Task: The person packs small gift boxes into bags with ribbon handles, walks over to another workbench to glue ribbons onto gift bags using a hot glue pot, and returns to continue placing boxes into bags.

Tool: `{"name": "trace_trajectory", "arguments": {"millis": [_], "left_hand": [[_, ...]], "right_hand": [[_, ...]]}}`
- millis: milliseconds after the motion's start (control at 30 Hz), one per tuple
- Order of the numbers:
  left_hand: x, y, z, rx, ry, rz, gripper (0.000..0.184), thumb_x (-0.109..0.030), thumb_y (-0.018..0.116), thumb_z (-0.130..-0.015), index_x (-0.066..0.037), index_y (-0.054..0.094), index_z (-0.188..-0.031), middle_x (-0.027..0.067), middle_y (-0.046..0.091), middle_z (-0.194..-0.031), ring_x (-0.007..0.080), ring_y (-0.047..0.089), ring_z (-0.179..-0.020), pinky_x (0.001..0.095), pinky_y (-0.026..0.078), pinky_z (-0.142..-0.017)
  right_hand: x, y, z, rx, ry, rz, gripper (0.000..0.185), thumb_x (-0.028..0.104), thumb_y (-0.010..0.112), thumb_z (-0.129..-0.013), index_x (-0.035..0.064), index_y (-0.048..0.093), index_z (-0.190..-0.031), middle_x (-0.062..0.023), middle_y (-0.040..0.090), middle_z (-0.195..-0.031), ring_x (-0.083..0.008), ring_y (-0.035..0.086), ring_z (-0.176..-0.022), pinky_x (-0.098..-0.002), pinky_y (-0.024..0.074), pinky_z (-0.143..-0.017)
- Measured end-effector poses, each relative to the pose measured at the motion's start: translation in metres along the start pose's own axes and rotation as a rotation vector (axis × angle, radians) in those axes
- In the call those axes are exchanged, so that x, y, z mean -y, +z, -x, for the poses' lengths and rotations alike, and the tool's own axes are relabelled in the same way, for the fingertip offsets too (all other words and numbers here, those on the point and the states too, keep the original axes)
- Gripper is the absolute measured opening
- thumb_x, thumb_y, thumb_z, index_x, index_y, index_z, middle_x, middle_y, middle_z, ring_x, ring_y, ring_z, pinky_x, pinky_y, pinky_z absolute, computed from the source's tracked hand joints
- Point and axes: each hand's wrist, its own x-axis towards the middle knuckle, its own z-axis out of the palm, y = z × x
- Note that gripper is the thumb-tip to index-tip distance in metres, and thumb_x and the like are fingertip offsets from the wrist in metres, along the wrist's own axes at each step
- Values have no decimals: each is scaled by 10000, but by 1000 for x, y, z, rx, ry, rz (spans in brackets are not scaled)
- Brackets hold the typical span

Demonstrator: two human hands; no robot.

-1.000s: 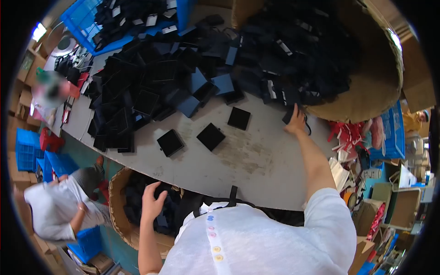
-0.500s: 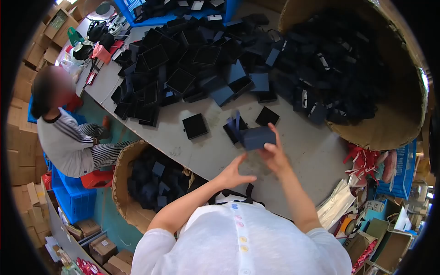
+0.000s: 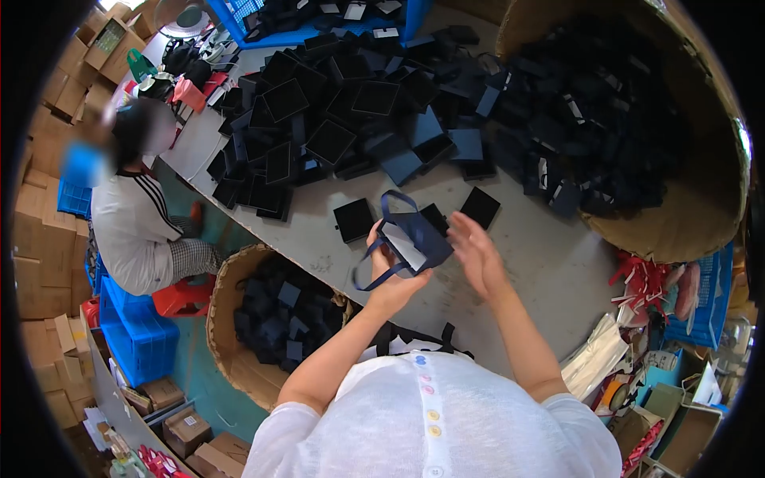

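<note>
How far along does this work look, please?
Possibly done: the dark pieces in the lower carton. In hand: one open blue bag, held by the left hand; the right hand is free. Apparently left: the heaped boxes and the dark goods in the big carton.

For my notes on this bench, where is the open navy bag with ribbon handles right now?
In the head view, the left hand holds the navy bag near mid-picture, over the table, with the open right hand just right of it.
</note>
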Motion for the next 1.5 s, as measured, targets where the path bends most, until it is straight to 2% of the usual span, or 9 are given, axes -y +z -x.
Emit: {"name": "trace_trajectory", "arguments": {"millis": [133, 200, 333, 500, 600, 733, 1000, 1367, 1500], "left_hand": [[-3, -4, -5, -10, 213, -649, 954, -99, 759, -568, -43, 218, -1352, 184, 383, -1249, 329, 414, -1172, 398, 342, -992], [6, -9, -8, 158, 552, -945, 914, -85, 746, -541, -13, 279, -1324, 202, 388, -1251, 364, 411, -1166, 402, 341, -999], [13, -4, 0, 204, 404, -684, 955, -104, 753, -514, -6, 268, -1331, 206, 363, -1291, 380, 389, -1202, 409, 361, -994], [21, -13, 2, 283, 250, -444, 994, -150, 769, -532, -5, 247, -1364, 210, 342, -1339, 393, 363, -1246, 414, 320, -1045], [31, -64, -40, 305, 556, -1182, 1093, -266, 822, -547, -6, 215, -1417, 234, 276, -1425, 408, 247, -1336, 489, 176, -1113], [53, -146, -102, 12, 64, -1623, 1097, -238, 832, -504, -45, 247, -1412, 198, 256, -1427, 376, 187, -1349, 483, 230, -1093], [-36, -69, -60, 278, 240, -921, 891, -122, 750, -515, -40, 381, -1323, 169, 371, -1178, 333, 441, -1109, 380, 388, -976], [-43, -45, -33, 550, 16, -1148, 917, -120, 751, -515, -64, 369, -1346, 202, 341, -1244, 382, 345, -1186, 424, 372, -998], [-9, -49, -28, 387, 61, -454, 853, -195, 719, -649, -96, 334, -1404, 173, 224, -1430, 329, 244, -1328, 422, 274, -1061]], "right_hand": [[33, 54, 14, -20, -745, 1070, 495, 237, 500, -869, 57, 420, -1324, -131, 374, -1405, -287, 343, -1306, -406, 245, -1074], [38, 78, 10, 103, -857, 1323, 428, 237, 482, -895, 28, 474, -1268, -166, 439, -1342, -323, 378, -1279, -396, 288, -1046], [6, 41, -31, 79, -99, 980, 349, 264, 411, -970, 47, 515, -1222, -111, 547, -1212, -203, 521, -1101, -304, 372, -957], [-29, 22, -21, 62, 18, 539, 383, 392, 385, -988, 108, 557, -1178, -11, 560, -1027, -102, 521, -947, -241, 404, -857], [-45, -16, -33, -263, 94, 478, 348, 375, 505, -950, 55, 595, -1053, 12, 577, -918, -77, 502, -868, -226, 409, -787], [-27, -33, -36, -383, 75, 594, 357, 377, 519, -940, 39, 594, -1029, -10, 589, -903, -92, 510, -832, -241, 424, -753], [-18, -30, -32, -436, 52, 696, 364, 386, 573, -899, 41, 594, -1013, -80, 611, -905, -149, 535, -830, -283, 445, -747], [-23, -2, -30, -251, 4, 719, 232, 294, 580, -912, 75, 558, -990, -14, 546, -825, -98, 487, -772, -255, 422, -677], [-66, -1, -29, -210, -130, 846, 198, 252, 523, -942, 72, 517, -1022, -15, 536, -820, -104, 493, -778, -266, 428, -696]]}}
